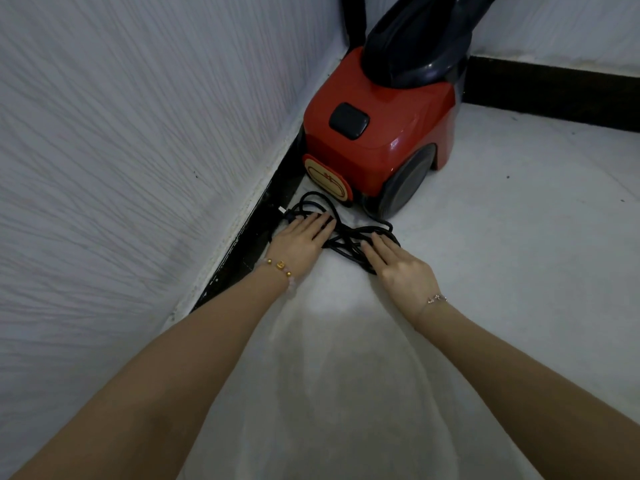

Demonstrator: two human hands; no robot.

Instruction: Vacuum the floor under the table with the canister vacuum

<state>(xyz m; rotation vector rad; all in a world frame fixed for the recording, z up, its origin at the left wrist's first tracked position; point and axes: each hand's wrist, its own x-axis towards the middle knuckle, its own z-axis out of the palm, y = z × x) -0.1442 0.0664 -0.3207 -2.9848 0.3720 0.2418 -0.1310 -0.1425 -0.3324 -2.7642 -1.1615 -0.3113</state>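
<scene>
Nearest to us it's just our two bare forearms reaching out over the pale floor (pixel 485 237). Our left hand (pixel 299 242) is flat, fingers straight, laid on the left side of the tangled black power cord (pixel 346 237), gripping nothing. Our right hand (pixel 398 265) is the same deal, spread flat with its fingertips on the right side of the tangle. The plug (pixel 284 211) pokes out at the far left of the cord, by the dark skirting board (pixel 249 237). Just past it, the red canister vacuum (pixel 384 133) is parked in the corner against the left wall (pixel 138 133).
</scene>
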